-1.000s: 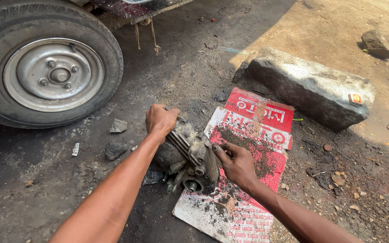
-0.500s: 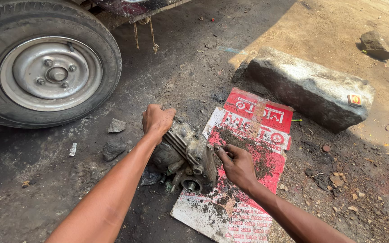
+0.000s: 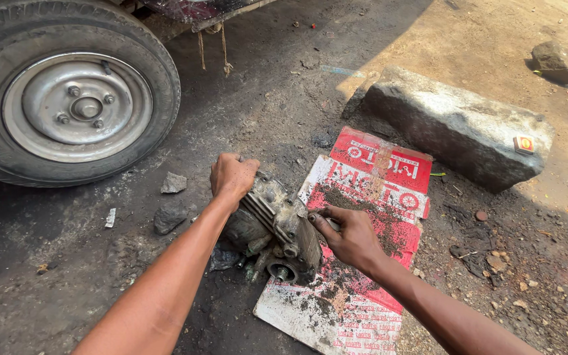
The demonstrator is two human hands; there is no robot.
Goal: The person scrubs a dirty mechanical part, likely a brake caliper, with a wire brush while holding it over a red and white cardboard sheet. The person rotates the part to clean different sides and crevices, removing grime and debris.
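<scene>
Head view: a grimy metal engine part (image 3: 277,230) lies on the oily ground, its right end over the left edge of a red-and-white printed sheet (image 3: 369,217). The left hand (image 3: 231,177) is closed over the part's upper end. The right hand (image 3: 346,236) presses against its right face, fingers curled; whether they pinch anything I cannot tell. A wheel (image 3: 73,92) stands upper left, a stone block (image 3: 455,125) beyond the sheet.

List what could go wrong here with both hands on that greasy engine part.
The engine part sits half on the printed sheet, half on dirt; it could tip or slide. Its oily grime could let the left hand slip. The right hand presses its gritty edge, where fingers could get scraped.
</scene>
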